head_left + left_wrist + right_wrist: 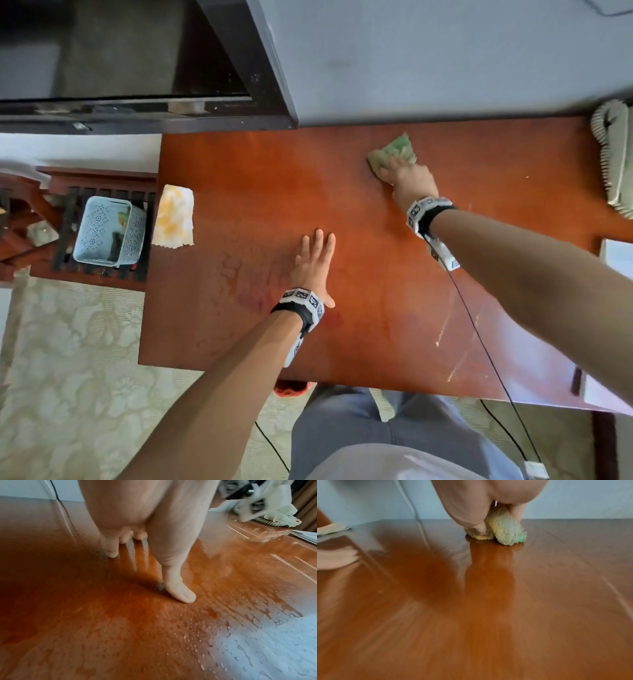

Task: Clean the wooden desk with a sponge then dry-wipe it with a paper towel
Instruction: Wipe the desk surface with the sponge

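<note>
The reddish wooden desk (260, 178) fills the middle of the head view, with wet streaks and droplets (197, 626) on its near part. My right hand (407, 180) grips a green and yellow sponge (394, 150) and presses it on the desk near the back wall; in the right wrist view the fingers curl round the sponge (505, 532). My left hand (313, 263) lies flat on the desk near the middle, fingers straight, its thumb (178, 589) and fingertips touching the wet wood. A folded paper towel (174, 216) with yellow marks lies at the desk's left edge.
A telephone (613, 154) with a coiled cord stands at the desk's far right, papers (616, 257) lie nearer on the right. A pale blue perforated basket (106, 236) sits on a slatted rack left of the desk. A black cabinet (137, 68) stands behind the left corner. A cable (479, 339) trails from my right wrist.
</note>
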### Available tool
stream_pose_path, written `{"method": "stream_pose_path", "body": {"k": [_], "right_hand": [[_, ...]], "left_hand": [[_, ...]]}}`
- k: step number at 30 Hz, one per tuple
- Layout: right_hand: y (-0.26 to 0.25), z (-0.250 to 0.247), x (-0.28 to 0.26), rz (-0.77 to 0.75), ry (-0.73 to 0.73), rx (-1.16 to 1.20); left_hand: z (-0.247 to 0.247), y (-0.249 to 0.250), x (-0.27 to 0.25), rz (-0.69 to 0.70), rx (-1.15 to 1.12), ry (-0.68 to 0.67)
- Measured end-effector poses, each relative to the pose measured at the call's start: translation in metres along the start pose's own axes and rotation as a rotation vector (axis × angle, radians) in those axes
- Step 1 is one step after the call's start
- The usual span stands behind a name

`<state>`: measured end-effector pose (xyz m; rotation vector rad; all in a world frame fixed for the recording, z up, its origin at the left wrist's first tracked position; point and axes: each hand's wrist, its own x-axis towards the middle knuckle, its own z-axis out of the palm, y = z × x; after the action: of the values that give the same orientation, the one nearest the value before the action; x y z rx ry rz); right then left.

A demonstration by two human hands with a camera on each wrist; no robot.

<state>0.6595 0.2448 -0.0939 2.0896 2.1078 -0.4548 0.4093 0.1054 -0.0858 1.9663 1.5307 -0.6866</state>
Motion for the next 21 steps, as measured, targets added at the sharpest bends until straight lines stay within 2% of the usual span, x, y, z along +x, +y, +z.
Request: {"method": "stream_pose_path", "body": {"k": [4, 7, 10, 14, 18, 21], "right_hand": [[0.008, 0.007, -0.106, -0.207, -0.145, -0.11], [0.018, 0.037, -0.184, -0.353, -0.18, -0.086], [0.03, 0.072, -0.247, -0.488, -0.233, -0.091], [0.044, 0.094, -0.317, -0.646, -0.17, -0.08], [0.064, 0.113, -0.366, -0.72, -0.256, -0.089], [0.068, 0.12, -0.385, -0.669, -0.339, -0.043]], "left_hand": [[-0.009, 0.008, -0.009, -0.055, 0.123, 0.027], [-0.009, 0.023, -0.022, -0.078, 0.186, 0.1], [0.004, 0.044, -0.039, -0.033, 0.202, 0.152], [0.028, 0.072, -0.059, 0.017, 0.173, 0.074], [0.036, 0.09, -0.061, 0.028, 0.163, 0.037], [0.026, 0.101, -0.049, 0.034, 0.149, 0.024]]}}
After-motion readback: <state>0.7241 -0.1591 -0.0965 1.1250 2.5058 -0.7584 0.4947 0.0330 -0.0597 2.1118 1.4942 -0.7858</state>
